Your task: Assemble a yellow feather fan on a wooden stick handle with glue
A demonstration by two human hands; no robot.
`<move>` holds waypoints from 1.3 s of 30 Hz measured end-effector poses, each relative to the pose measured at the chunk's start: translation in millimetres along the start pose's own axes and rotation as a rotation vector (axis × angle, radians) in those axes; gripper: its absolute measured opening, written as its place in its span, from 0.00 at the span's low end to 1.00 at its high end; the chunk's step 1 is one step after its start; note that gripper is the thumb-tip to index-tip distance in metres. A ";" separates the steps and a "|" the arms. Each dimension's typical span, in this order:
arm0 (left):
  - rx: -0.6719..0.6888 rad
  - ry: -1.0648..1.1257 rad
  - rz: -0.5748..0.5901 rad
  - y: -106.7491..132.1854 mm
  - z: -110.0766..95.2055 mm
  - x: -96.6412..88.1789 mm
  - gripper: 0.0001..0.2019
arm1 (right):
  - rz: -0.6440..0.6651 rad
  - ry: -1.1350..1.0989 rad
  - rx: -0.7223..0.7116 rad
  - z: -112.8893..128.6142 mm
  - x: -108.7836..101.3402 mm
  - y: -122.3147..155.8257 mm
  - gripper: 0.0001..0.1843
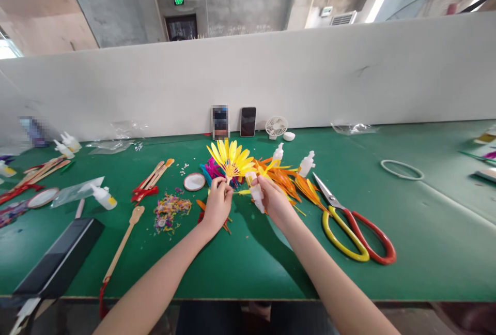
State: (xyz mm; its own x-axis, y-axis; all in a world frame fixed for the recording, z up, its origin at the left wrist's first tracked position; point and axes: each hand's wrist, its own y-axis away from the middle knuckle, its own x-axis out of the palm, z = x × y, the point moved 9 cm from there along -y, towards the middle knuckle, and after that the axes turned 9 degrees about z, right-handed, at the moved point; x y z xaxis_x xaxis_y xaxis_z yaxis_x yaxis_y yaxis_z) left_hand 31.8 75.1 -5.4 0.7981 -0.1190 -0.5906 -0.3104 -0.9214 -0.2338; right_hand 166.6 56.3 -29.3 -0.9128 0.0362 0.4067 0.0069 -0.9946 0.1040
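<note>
My left hand (219,201) is closed around the base of a fan of yellow feathers (231,160), which spreads upward above the fingers. Close beside it on the right, my right hand (273,198) grips a small white glue bottle (257,198), its body slanting down between the fingers. A loose yellow feather shows by the right fingertips. Orange feathers (284,180) lie in a pile behind and right of the right hand. Magenta and blue feathers (212,168) lie behind the yellow fan, partly hidden by it.
Large scissors (351,226) with yellow and red handles lie open at right. Glue bottles (307,163), a small fan (276,126) and a phone (248,121) stand behind. Leftward are colourful scraps (170,211), a wooden stick (124,244), a round disc (194,182) and a black box (60,257).
</note>
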 end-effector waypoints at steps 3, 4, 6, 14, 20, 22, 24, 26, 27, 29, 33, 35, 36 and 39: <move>0.026 -0.033 0.011 0.4 -4.6 0.2 0.07 | 0.003 0.006 0.004 -0.8 0.1 -0.6 0.21; 0.029 -0.052 0.014 0.5 -5.6 0.3 0.07 | 0.006 0.009 0.006 -1.1 0.2 -0.8 0.21; 0.026 -0.095 0.016 0.7 -6.1 0.6 0.07 | 0.007 0.012 0.007 -1.2 0.1 -0.9 0.21; -0.068 -0.161 0.029 -0.4 2.3 0.3 0.07 | 0.020 0.017 0.010 -0.5 0.7 0.0 0.19; -0.202 0.017 0.084 3.0 10.9 5.5 0.07 | 0.012 0.008 0.012 0.3 0.1 0.0 0.21; -0.198 0.036 0.098 3.8 7.3 6.4 0.07 | 0.011 0.012 0.013 -0.1 -0.4 -0.5 0.21; -0.162 -0.003 0.115 3.9 1.0 6.6 0.07 | 0.009 0.016 0.010 -0.5 -1.4 -1.1 0.21; -0.100 -0.118 0.117 3.5 -7.3 5.1 0.07 | 0.007 0.020 0.003 -0.5 -2.5 -1.4 0.20; -0.071 -0.191 0.114 3.5 -10.9 4.3 0.06 | 0.007 0.023 -0.002 -0.1 -2.8 -1.5 0.19; -0.045 -0.312 0.116 3.6 -14.4 3.8 0.06 | 0.010 0.029 -0.010 0.8 -2.9 -1.6 0.19; -0.083 -0.309 0.151 3.5 -10.1 5.1 0.06 | -0.012 -0.006 -0.015 1.7 -4.3 -1.6 0.18; -0.075 -0.242 0.121 2.8 -11.1 0.9 0.05 | -0.037 -0.029 -0.009 0.8 -6.3 -1.8 0.19; -0.052 -0.204 0.094 2.1 -13.6 -2.7 0.05 | -0.046 -0.036 -0.006 0.4 -7.0 -2.0 0.20; 0.029 -0.086 0.023 -0.6 -23.2 -16.2 0.06 | -0.053 -0.047 -0.005 0.0 -8.2 -2.3 0.21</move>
State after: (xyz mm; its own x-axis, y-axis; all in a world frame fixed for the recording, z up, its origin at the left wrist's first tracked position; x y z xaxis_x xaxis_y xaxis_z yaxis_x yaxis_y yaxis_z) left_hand 31.0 68.9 22.2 0.7439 -0.1070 -0.6597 -0.3440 -0.9076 -0.2407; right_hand 174.1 58.3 -33.0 -0.8916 0.0932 0.4432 -0.0432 -0.9916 0.1217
